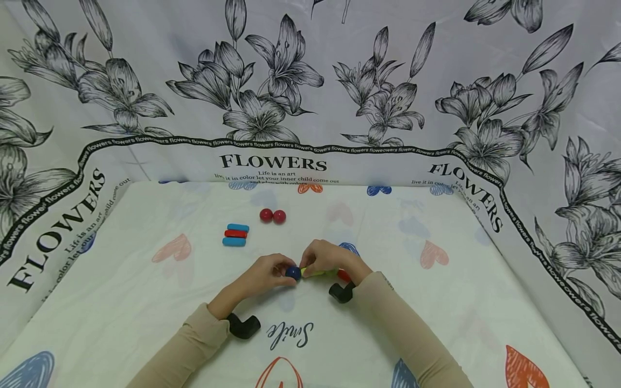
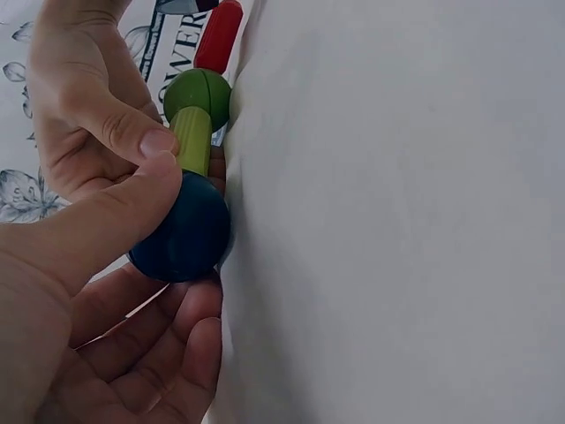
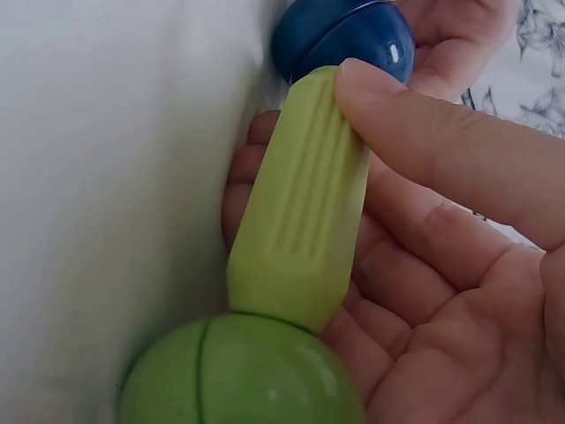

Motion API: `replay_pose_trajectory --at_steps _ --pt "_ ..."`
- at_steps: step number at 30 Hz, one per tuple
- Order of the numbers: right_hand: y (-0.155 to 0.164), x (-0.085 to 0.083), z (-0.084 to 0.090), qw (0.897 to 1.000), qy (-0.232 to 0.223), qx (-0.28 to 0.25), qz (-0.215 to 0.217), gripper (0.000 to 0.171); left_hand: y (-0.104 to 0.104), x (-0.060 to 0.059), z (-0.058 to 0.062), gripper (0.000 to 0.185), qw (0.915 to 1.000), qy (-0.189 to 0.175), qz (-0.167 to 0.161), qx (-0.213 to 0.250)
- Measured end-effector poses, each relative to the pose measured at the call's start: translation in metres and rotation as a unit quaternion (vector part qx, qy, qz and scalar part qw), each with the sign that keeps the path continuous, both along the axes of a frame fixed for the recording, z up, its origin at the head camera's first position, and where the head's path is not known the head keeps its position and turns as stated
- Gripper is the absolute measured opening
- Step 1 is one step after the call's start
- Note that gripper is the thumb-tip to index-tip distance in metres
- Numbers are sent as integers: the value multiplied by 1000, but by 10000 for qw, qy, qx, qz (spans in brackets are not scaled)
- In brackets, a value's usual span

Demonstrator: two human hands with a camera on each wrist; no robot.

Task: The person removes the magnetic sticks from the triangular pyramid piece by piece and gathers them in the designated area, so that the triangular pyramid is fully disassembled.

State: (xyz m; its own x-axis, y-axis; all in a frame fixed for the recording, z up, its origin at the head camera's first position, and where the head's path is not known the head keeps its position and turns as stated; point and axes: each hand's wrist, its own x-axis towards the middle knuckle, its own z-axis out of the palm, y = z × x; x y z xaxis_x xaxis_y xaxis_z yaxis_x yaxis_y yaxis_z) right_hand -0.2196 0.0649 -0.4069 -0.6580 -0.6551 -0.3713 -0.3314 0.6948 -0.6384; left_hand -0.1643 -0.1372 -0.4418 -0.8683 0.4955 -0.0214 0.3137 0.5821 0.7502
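The left hand (image 1: 264, 274) pinches a blue ball (image 1: 293, 272) between thumb and fingers, low on the cloth (image 1: 145, 302). The right hand (image 1: 326, 257) pinches a green stick (image 3: 305, 199), thumb on top and fingers beneath; one end of the stick touches the blue ball, the other a green ball (image 3: 238, 375). A red stick (image 2: 218, 35) lies just past the green ball, under the right wrist. Beyond the left hand lie 3 sticks (image 1: 235, 234) side by side, and 2 red balls (image 1: 272, 216) touch each other farther off.
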Motion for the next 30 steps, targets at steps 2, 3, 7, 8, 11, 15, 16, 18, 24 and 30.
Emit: replay_pose_trajectory --at_steps 2,3,7,8,11,15,16,18,24,30 --pt "0 0 0 10000 -10 -6 3 12 0 0 0 40 10000 3 -14 -11" --pt "0 0 0 10000 -12 -13 9 13 -1 0 0 40 10000 -6 -19 -16" --pt "0 1 0 10000 -11 -33 47 14 -2 -1 -1 40 9999 -46 -74 -54" --pt "0 1 0 10000 -2 -32 55 14 -3 -1 -1 40 9999 -66 -93 -50" --pt "0 2 0 10000 18 -18 69 15 -4 -2 -1 41 9998 -70 -184 -28" --pt "0 2 1 10000 31 -7 66 15 -8 -2 -1 41 9996 -48 -273 68" --pt "0 2 1 10000 32 -9 66 15 -9 -2 -1 41 9996 -35 -280 99" --pt "0 2 0 10000 30 -9 60 15 -12 -2 -1 42 9995 -1 -260 156" --pt "1 2 0 9999 50 -36 125 14 -17 -5 3 42 9998 -17 -25 210" --pt "3 4 -1 9994 145 -178 259 14 -22 -11 8 40 9991 -18 323 267"
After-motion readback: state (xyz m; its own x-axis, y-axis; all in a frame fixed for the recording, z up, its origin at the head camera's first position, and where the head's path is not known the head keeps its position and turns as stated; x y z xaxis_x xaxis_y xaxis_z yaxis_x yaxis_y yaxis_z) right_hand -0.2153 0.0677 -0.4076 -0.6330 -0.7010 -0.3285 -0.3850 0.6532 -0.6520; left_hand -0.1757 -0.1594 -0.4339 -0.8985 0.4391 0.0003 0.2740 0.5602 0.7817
